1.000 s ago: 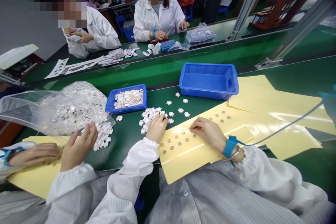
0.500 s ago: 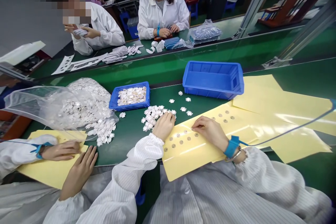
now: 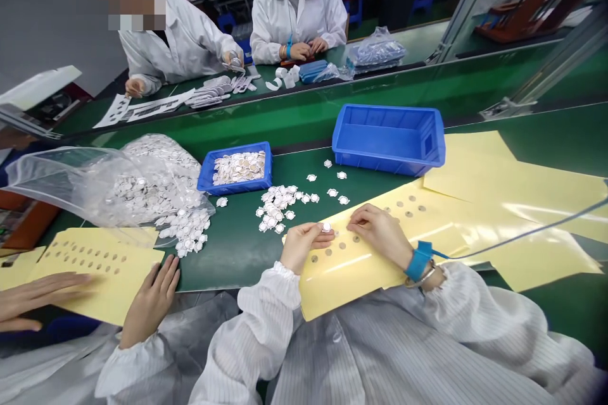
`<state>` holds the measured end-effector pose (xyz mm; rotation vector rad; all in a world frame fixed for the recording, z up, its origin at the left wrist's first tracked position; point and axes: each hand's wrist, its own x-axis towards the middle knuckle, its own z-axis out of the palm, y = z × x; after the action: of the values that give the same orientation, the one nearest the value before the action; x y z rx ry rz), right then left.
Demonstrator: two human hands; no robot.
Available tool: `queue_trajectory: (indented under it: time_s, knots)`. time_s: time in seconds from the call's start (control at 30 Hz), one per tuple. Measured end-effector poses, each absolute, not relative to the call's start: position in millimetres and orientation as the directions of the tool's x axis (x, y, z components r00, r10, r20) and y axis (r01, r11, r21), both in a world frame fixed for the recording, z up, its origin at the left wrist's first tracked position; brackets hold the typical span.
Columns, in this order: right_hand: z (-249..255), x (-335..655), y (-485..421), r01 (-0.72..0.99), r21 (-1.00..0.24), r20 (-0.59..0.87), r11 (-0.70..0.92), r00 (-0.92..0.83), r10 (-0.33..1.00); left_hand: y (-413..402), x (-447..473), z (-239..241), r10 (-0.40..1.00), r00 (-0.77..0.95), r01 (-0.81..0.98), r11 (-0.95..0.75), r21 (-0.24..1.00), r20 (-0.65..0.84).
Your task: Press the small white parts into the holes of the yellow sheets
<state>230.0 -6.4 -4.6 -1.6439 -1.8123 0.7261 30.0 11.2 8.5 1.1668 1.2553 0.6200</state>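
My left hand point(image 3: 304, 245) pinches a small round white tabbed piece point(image 3: 326, 227) between thumb and fingertips, just over the yellow sheet point(image 3: 327, 294). My right hand point(image 3: 380, 232) rests on the same sheet with its fingertips pressed together beside the grey round dots point(image 3: 342, 245). Whatever those right fingertips hold, if anything, is hidden. A blue wrist strap point(image 3: 420, 261) with a cord circles my right wrist. Beyond my left hand lies a loose pile of white tabbed pieces point(image 3: 278, 202), and several single ones point(image 3: 332, 192) are scattered to its right.
Behind the pile stand a small blue bin of pieces point(image 3: 235, 188) and a larger blue bin point(image 3: 389, 161). A clear bag point(image 3: 142, 183) spills pieces at left. A co-worker's hand point(image 3: 151, 297) lies by another dotted yellow sheet point(image 3: 102, 291). More yellow sheets point(image 3: 536, 202) overlap at right.
My left hand has come from the pile toward my right hand, bringing one white piece. My right hand stays nearly in place. The left neighbour's far hand has slid leftward, uncovering dots.
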Motion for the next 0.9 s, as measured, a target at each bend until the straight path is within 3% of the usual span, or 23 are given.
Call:
queue_trajectory:
  time_s: [0.3, 0.43, 0.57, 0.73, 0.9]
  knots:
    - [11, 229, 1, 0.545, -0.837, -0.006, 0.044, -0.089, 0.996, 12, 28, -1, 0.867, 0.243, 0.237, 0.382, 0.893, -0.435]
    - [7, 230, 1, 0.644, -0.759, 0.043, 0.093, -0.093, 0.995, 10, 31, -8, 0.916, 0.164, 0.223, 0.327, 0.918, -0.366]
    - [-2, 235, -1, 0.742, -0.659, 0.06, 0.125, -0.114, 0.992, 10, 30, -7, 0.892, 0.209, 0.198, 0.363, 0.91, -0.402]
    - [2, 234, -2, 0.641, -0.764, 0.021, 0.073, -0.087, 0.996, 12, 27, -2, 0.812, 0.293, 0.218, 0.458, 0.862, -0.505]
    - [12, 219, 0, 0.375, -0.927, -0.022, 0.018, -0.103, 0.994, 12, 31, 3, 0.824, 0.264, 0.071, 0.502, 0.862, -0.501]
